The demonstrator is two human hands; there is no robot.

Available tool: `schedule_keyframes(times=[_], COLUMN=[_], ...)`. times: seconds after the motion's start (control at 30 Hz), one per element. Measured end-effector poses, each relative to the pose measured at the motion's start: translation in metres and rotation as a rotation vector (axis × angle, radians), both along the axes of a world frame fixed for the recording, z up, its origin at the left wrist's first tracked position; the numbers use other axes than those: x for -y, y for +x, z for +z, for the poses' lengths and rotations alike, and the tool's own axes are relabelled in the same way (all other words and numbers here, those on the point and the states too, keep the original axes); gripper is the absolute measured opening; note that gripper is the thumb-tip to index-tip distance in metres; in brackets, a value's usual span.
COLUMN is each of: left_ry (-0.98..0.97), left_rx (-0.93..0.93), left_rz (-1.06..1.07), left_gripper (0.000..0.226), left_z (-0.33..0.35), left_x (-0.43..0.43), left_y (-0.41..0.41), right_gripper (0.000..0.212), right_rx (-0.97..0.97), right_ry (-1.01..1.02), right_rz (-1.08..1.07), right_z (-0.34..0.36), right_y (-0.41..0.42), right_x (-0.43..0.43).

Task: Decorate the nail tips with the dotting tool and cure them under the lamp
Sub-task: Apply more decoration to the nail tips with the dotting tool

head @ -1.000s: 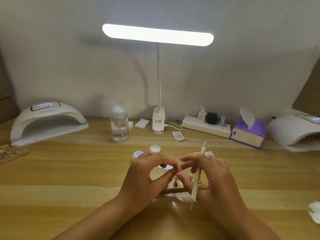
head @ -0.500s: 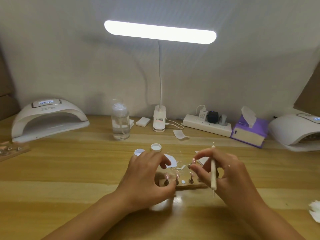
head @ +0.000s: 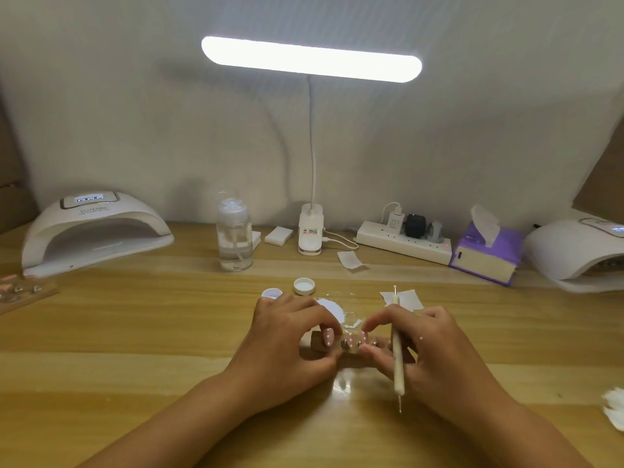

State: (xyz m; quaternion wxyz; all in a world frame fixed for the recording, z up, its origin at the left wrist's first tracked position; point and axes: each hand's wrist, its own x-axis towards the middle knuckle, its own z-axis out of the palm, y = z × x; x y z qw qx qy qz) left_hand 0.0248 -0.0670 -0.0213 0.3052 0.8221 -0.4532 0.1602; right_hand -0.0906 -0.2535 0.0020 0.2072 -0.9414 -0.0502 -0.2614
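Note:
A small wooden holder [head: 315, 344] lies on the desk in front of me with pink nail tips [head: 328, 336] dotted white standing on it. My left hand [head: 287, 339] curls over the holder's left end and grips it. My right hand [head: 435, 352] holds the cream dotting tool [head: 397, 356] upright between its fingers, while its thumb and forefinger touch a nail tip [head: 364, 336] at the holder's right part. The holder's right end is hidden under my fingers. A white curing lamp [head: 94, 231] stands at the far left, a second curing lamp [head: 574, 251] at the far right.
Behind my hands lie two white caps [head: 304, 286], a white palette disc [head: 332, 310] and a paper square [head: 405, 298]. Further back stand a clear bottle [head: 234, 234], the desk lamp's base [head: 310, 231], a power strip [head: 401, 244] and a purple tissue box [head: 486, 251]. Another holder [head: 20, 292] lies at the left edge.
One second ago both hands held a nail tip raised between them. They have since come down onto the wooden holder, the right hand moving away and back with the tool.

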Motion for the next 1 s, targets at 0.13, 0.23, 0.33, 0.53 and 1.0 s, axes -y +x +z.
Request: schedule_keyframes(times=[0.13,0.23,0.33,0.53,1.0], left_ry=[-0.005,-0.014,-0.027,-0.046,-0.014], left_rx=[-0.01,-0.021,-0.018,-0.018,-0.024], left_rz=[-0.001,0.0,0.003,0.027,0.093], left_gripper=[0.018,0.019,0.021,0.024,0.015], left_z=[0.002,0.001,0.001,-0.001,0.004], left_x=[-0.001,-0.001,-0.001,-0.001,-0.002], left_y=[0.001,0.001,0.002,0.004,0.001], right_gripper=[0.022,0.025,0.024,0.029,0.032], right_rx=[0.029,0.037,0.05,0.064,0.105], right_ry=[-0.059,-0.079,-0.109,-0.187,-0.25], right_rz=[-0.017,-0.026,-0.026,-0.029,-0.074], right_z=[-0.001,-0.002,-0.001,0.003,0.007], right_y=[0.0,0.001,0.0,0.0,-0.002], right_x=[-0.001,0.0,0.0,-0.001,0.004])
